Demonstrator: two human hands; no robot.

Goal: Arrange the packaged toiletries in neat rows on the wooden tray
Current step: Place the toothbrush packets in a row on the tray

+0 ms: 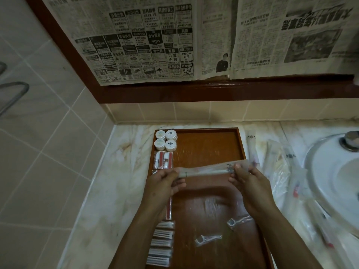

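Note:
The wooden tray (207, 146) lies on the marble counter. Along its left side stand several white round jars (165, 140), red-and-white packets (163, 159) and a row of cotton-swab packets (162, 243). I hold a long clear-wrapped toothbrush packet (206, 170) level across the tray. My left hand (165, 183) pinches its left end and my right hand (246, 181) pinches its right end. Two wrapped floss picks (208, 239) (238, 221) lie loose on the tray near me.
More long wrapped packets (275, 162) lie scattered on the counter right of the tray, beside the white sink basin (334, 171). Tiled wall stands to the left. A newspaper-covered mirror (194, 35) hangs behind.

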